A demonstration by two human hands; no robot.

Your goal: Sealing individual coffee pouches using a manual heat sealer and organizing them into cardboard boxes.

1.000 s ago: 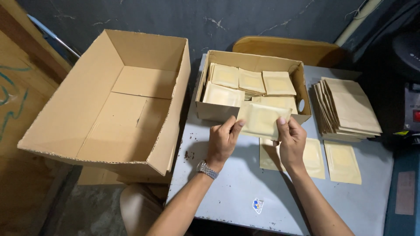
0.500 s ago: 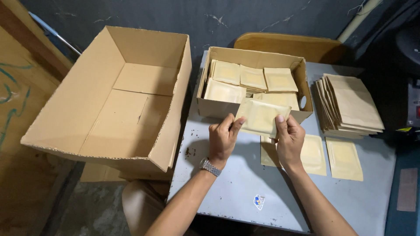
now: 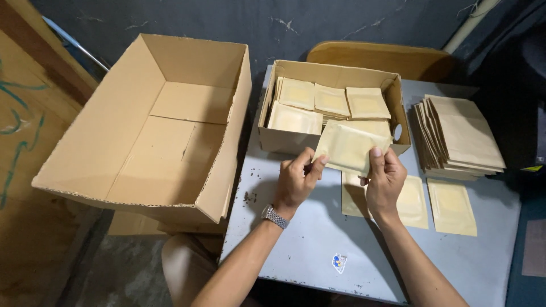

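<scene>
Both hands clamp one tan pouch (image 3: 350, 146) above the grey surface (image 3: 307, 239), just in front of the small box (image 3: 335, 142); left hand (image 3: 296, 182) & right hand (image 3: 384, 179) fingers pinch its lower corners; vs. a sec ago it's tilted up, lifted slightly.
</scene>
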